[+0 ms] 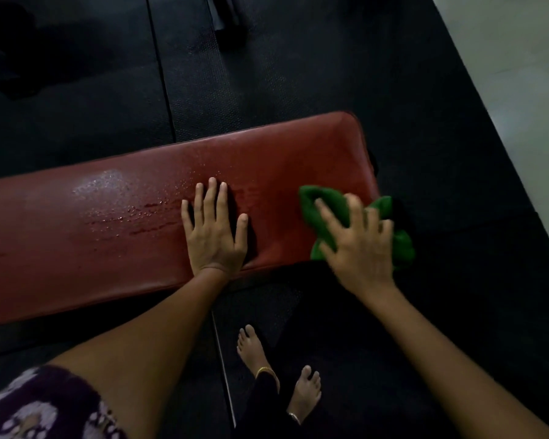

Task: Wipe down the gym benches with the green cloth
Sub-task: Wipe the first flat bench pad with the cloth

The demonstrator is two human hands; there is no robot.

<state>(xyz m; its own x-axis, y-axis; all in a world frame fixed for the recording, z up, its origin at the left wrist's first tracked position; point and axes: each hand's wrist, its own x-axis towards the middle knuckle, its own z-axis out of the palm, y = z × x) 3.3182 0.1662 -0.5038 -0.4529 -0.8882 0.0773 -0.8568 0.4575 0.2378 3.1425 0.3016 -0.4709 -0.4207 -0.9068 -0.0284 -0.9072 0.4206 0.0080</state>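
Observation:
A long red padded bench [282, 147] runs from the left edge to the right of centre. Water droplets and wet streaks [121, 204] glisten on its middle. My left hand [214, 229] lies flat on the pad, fingers straight and spread. My right hand [358, 245] rests on the bunched green cloth [317, 210] at the bench's right end near the front corner, fingers spread over it. Part of the cloth hangs past the bench's end.
Black rubber floor mats [267, 74] surround the bench. A dark metal piece of gym equipment [225, 17] stands at the top centre. A pale floor strip [526, 90] lies at the far right. My bare feet [279, 372] stand just in front of the bench.

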